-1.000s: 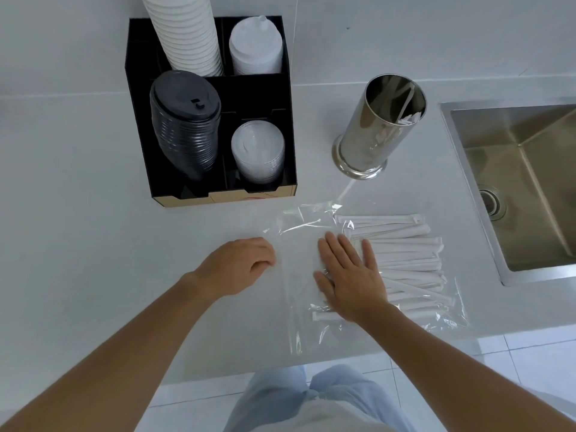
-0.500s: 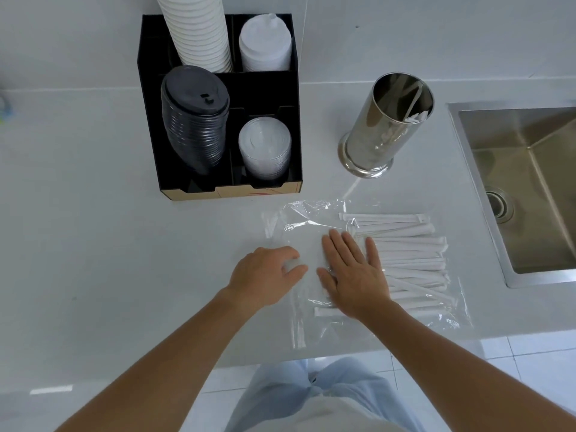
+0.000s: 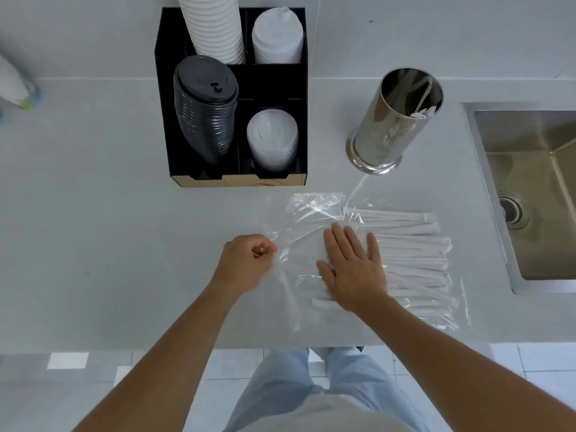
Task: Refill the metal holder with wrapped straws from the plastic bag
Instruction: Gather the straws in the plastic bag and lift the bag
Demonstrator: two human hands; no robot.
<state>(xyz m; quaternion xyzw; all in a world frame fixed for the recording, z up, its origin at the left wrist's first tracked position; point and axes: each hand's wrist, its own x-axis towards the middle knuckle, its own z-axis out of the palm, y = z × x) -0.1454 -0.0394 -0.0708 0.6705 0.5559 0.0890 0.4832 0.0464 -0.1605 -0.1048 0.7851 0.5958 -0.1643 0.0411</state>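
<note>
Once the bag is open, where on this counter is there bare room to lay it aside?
The widest bare patch is the white counter left of the left hand, in front of the black cup-and-lid organizer. It is crowded to the right: the clear plastic bag of wrapped straws fills the space between the shiny metal holder and the steel sink.

A: Bag (image 3: 314, 210) flat on the counter (image 3: 93, 244), near edge, straws (image 3: 411, 254) inside toward the right end.

B: And the holder (image 3: 396, 120)?

A: Just behind the bag, between the organizer (image 3: 162, 120) on the left and the sink (image 3: 530, 194) on the right.
</note>
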